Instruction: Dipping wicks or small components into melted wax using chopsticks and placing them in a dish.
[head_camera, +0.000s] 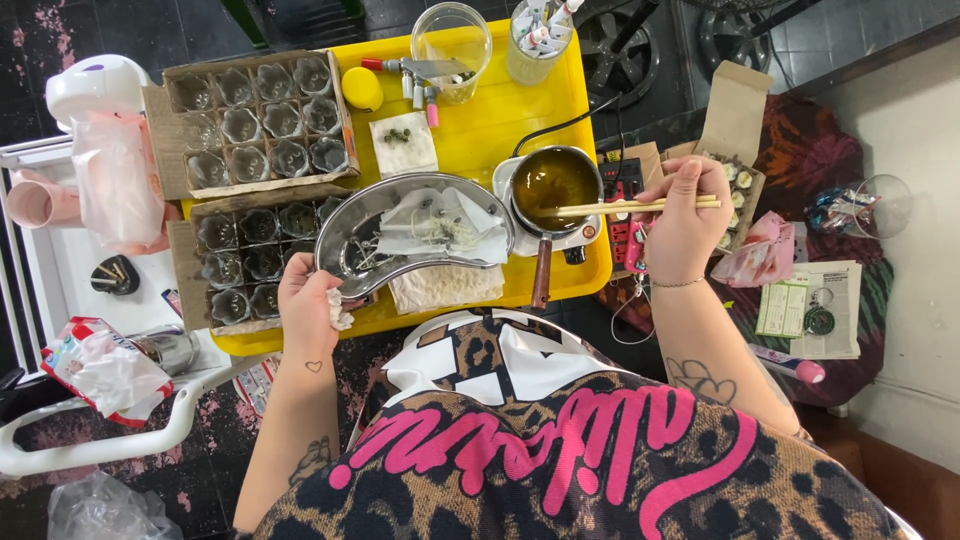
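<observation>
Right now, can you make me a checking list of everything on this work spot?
Surface: yellow tray, crowded.
Job's things: wooden chopsticks held level over a small pot of amber liquid; metal kidney-shaped dish holding small metal parts and tissue.
Clutter: two cardboard boxes of small glass cups, clear plastic cup, yellow egg-shaped thing, tissues.
Fingers: right hand grips the chopsticks; left hand holds a crumpled white wad beside the dish.
Cables: black cord running from the pot; thin white cord under the right hand.
Surroundings: dark floor, fan, plastic bags.
</observation>
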